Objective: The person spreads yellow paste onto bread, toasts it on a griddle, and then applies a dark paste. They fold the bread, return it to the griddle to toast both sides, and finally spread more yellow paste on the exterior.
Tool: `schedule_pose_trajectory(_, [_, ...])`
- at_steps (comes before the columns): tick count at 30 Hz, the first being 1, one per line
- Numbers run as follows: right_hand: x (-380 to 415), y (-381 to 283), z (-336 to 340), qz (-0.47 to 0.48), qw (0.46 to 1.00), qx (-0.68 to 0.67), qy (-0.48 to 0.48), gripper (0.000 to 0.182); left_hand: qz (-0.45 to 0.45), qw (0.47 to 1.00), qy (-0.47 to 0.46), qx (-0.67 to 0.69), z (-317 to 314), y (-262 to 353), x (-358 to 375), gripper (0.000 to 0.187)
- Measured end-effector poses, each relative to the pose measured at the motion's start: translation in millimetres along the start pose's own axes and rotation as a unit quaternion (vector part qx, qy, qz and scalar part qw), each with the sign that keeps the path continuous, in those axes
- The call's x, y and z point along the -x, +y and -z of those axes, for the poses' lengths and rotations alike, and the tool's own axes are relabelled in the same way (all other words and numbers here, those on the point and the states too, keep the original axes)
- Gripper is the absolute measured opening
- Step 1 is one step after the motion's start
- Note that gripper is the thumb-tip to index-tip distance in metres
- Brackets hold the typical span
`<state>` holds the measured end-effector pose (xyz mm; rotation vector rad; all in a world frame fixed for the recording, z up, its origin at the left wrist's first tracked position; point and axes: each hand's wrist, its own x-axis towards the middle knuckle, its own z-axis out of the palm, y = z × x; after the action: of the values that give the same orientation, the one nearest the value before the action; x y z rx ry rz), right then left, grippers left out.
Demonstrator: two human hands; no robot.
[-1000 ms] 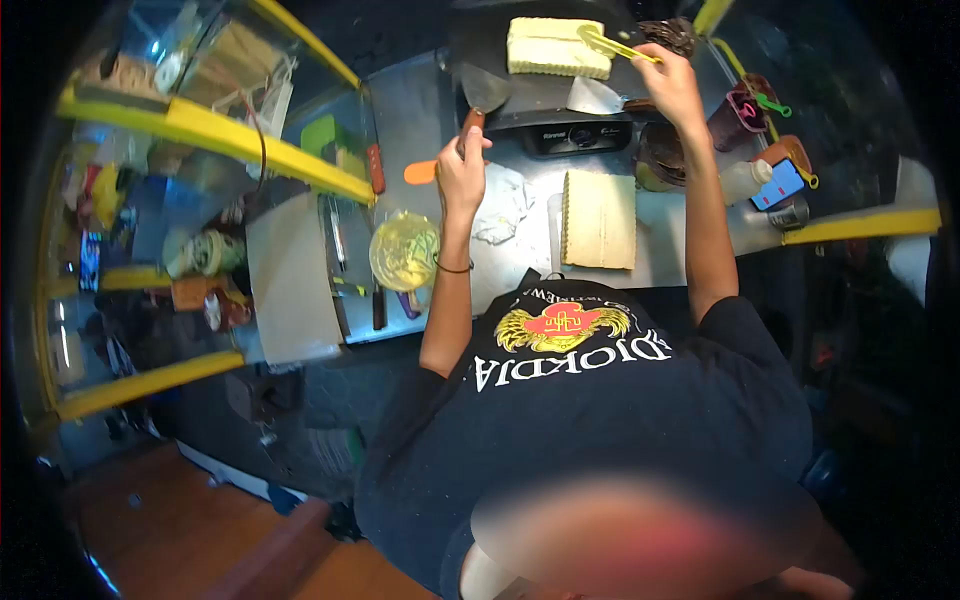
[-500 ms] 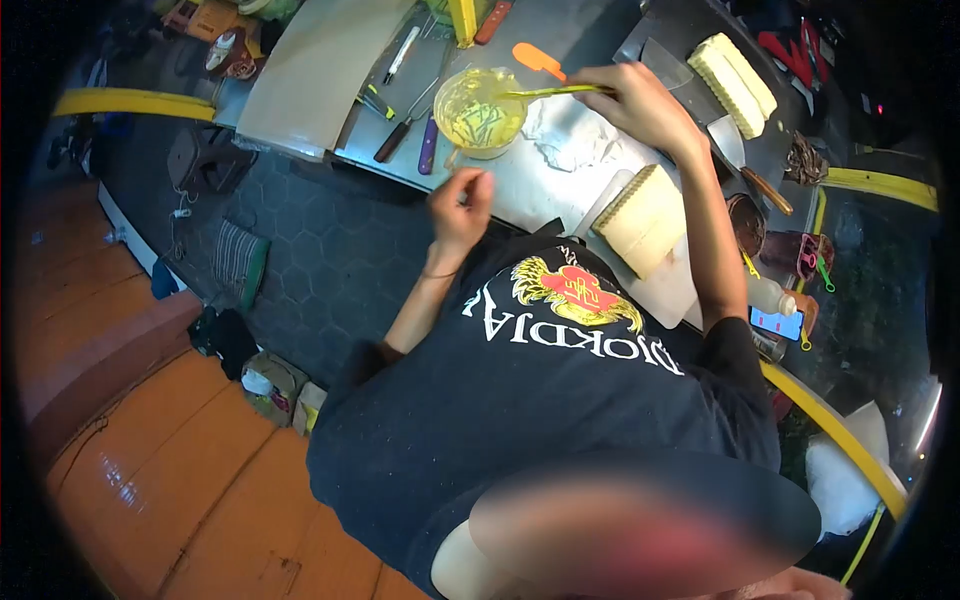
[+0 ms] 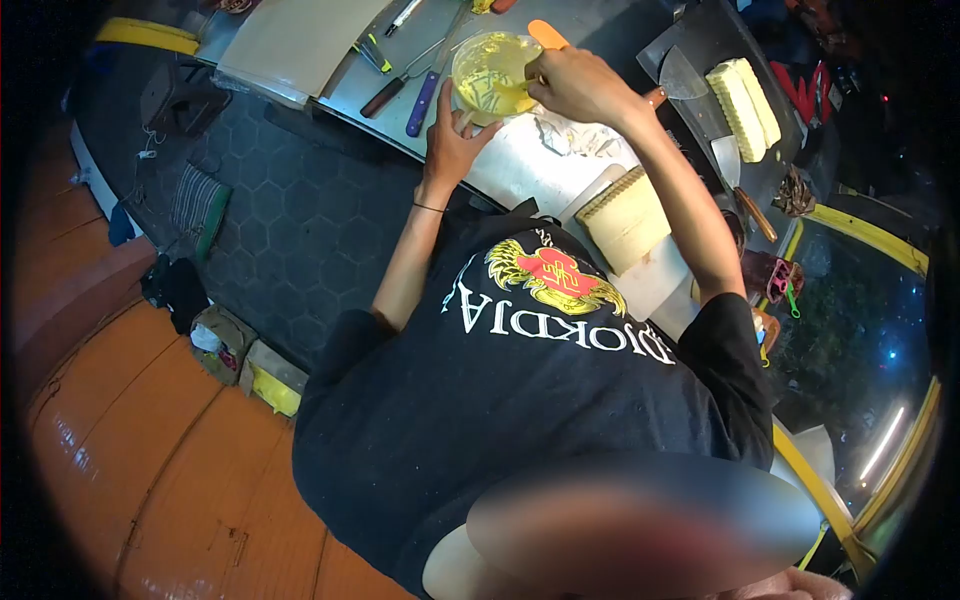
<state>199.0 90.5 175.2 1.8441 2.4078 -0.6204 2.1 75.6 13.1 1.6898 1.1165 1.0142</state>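
A clear bowl of yellow spread (image 3: pixel 487 62) stands on the steel counter (image 3: pixel 520 170). My left hand (image 3: pixel 455 140) grips the bowl's near rim, thumb up along its side. My right hand (image 3: pixel 577 85) is shut on a thin yellow utensil (image 3: pixel 512 88) whose tip dips into the spread. An orange spatula (image 3: pixel 545 35) lies just behind that hand. A stack of pale bread slices (image 3: pixel 630 215) rests on a white board by my right forearm.
Two knives (image 3: pixel 400 95) lie left of the bowl, beside a pale cutting board (image 3: pixel 295 40). Crumpled paper (image 3: pixel 575 135) sits under my right wrist. On the dark griddle lie a bread block (image 3: pixel 745 105) and two metal scrapers (image 3: pixel 680 78). Tiled floor is below left.
My left hand has come up from near my chest and taken the bowl's rim. My right hand has moved closer to the bowl, pushing the utensil's tip deeper into the spread. The view swung left.
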Motion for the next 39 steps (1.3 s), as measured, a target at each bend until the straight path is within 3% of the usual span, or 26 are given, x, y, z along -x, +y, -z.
schedule_pose_trajectory(3, [14.8, 11.3, -13.6, -0.002, 0.998, -0.052, 0.022, 0.026, -0.001, 1.0, -0.022, -0.022, 1.0, 4.8, -4.7, 0.096])
schedule_pose_trajectory(5, [26.2, 22.1, -20.7, -0.03, 0.99, -0.133, 0.019, 0.025, -0.098, 0.985, -0.03, -0.142, 2.5, 16.3, -5.8, 0.094])
schedule_pose_trajectory(7, [34.2, 31.2, -41.4, -0.048, 0.985, -0.163, 0.036, 0.027, -0.12, 0.981, -0.03, -0.152, -0.8, 8.9, -2.4, 0.093])
schedule_pose_trajectory(10, [46.8, 33.5, -54.6, 0.001, 0.958, -0.275, 0.081, 0.029, -0.143, 0.976, -0.034, -0.163, 0.2, 7.8, 1.7, 0.093])
schedule_pose_trajectory(13, [63.7, 22.6, -43.9, -0.097, 0.919, -0.373, 0.079, 0.028, -0.15, 0.972, -0.041, -0.176, 0.0, 6.9, 7.3, 0.094])
schedule_pose_trajectory(18, [71.9, 27.5, -71.0, -0.074, 0.966, -0.215, 0.121, 0.024, -0.164, 0.964, -0.049, -0.202, -0.2, 4.2, 9.0, 0.095])
schedule_pose_trajectory(21, [76.2, 9.9, -78.6, -0.081, 0.967, -0.218, 0.103, 0.025, -0.185, 0.959, -0.066, -0.206, -0.6, 4.6, 8.2, 0.095])
schedule_pose_trajectory(23, [76.6, 6.2, -76.7, -0.051, 0.956, -0.25, 0.146, 0.026, -0.193, 0.957, -0.071, -0.204, -2.7, 3.8, 11.1, 0.096])
schedule_pose_trajectory(25, [79.8, 6.0, -64.1, -0.157, 0.906, -0.385, 0.074, 0.027, -0.205, 0.956, -0.061, -0.2, -2.5, 1.3, 12.7, 0.097])
schedule_pose_trajectory(26, [80.9, 12.2, -71.5, -0.1, 0.931, -0.318, 0.15, 0.026, -0.211, 0.956, -0.046, -0.196, -2.9, 0.4, 12.5, 0.097])
schedule_pose_trajectory(27, [82.0, 11.2, -74.4, -0.099, 0.931, -0.317, 0.151, 0.026, -0.212, 0.956, -0.044, -0.196, -3.4, -0.8, 12.0, 0.097])
schedule_pose_trajectory(29, [86.4, 3.4, -81.1, -0.128, 0.968, -0.152, 0.155, 0.025, -0.213, 0.955, -0.054, -0.2, -0.5, 0.1, 13.1, 0.098])
schedule_pose_trajectory(34, [79.6, -0.8, -102.2, -0.081, 0.951, -0.249, 0.163, 0.024, -0.208, 0.951, -0.081, -0.215, -0.7, 2.6, 14.9, 0.094])
schedule_pose_trajectory(36, [77.7, 3.6, -93.4, -0.183, 0.843, -0.495, 0.101, 0.024, -0.205, 0.96, -0.054, -0.181, -2.4, -1.8, 7.2, 0.089])
schedule_pose_trajectory(37, [81.5, 9.0, -89.2, -0.194, 0.838, -0.494, 0.129, 0.024, -0.214, 0.966, -0.036, -0.143, -4.1, -9.4, 1.5, 0.086])
schedule_pose_trajectory(38, [86.7, 16.0, -85.2, -0.182, 0.771, -0.597, 0.129, 0.023, -0.153, 0.984, -0.068, -0.054, -2.6, -6.5, -3.6, 0.08])
schedule_pose_trajectory(39, [94.8, 20.5, -81.2, -0.162, 0.692, -0.692, 0.128, 0.022, -0.179, 0.98, -0.063, -0.057, -0.4, -4.5, -8.8, 0.076])
